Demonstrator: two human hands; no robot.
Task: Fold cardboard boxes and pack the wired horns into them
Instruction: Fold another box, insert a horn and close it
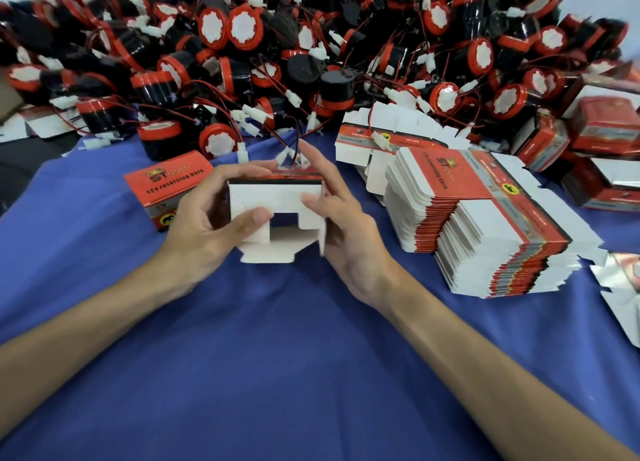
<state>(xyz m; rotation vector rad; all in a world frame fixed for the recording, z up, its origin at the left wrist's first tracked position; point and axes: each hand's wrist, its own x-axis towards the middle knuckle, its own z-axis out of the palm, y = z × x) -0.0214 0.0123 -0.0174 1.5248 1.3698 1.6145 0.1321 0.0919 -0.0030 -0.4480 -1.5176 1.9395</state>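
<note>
Left hand point(204, 215) grips half-folded box point(266, 197), thumb on its front — right hand point(346, 228) clasps opposite side, index raised.

Two bare arms are seen from the wearer's own viewpoint, the left hand point(202, 218) and right hand point(349, 230) each joined to a slim forearm with uncovered skin up to the picture's edge. The left forearm point(86, 325) and right forearm point(485, 360) look smooth. The nails are short and plain, clearest on the left thumbnail point(259, 217), and faint tendon lines show at the right wrist point(379, 287).
</note>
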